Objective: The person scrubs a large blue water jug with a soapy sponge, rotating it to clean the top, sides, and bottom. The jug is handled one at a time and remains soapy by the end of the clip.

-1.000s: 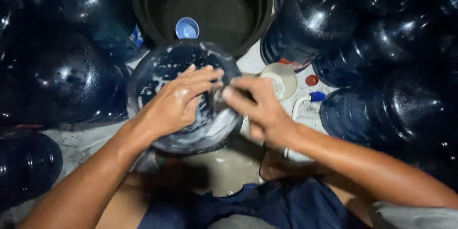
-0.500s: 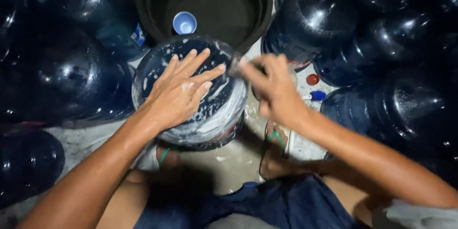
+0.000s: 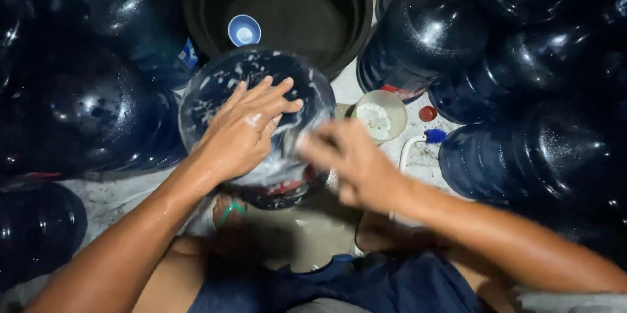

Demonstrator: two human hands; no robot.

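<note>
While my left hand (image 3: 245,131) lies flat with fingers spread on the soapy blue water jug (image 3: 258,124) lying between my knees on the wet floor (image 3: 124,189), my right hand (image 3: 353,163) is blurred at the jug's right side, so I cannot tell whether its grip is closed on anything. Dark jugs (image 3: 529,150) crowd both sides, a black tub (image 3: 287,6) with a small blue cup (image 3: 244,30) sits just beyond, and a white bowl (image 3: 381,115), a red cap (image 3: 428,114) and a blue cap (image 3: 435,135) lie to the right.

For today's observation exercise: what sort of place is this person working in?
Probably a water-jug washing or refilling spot. Many large blue water jugs crowd a wet floor, a black tub stands by, and the left hand rests on a soapy jug.
</note>
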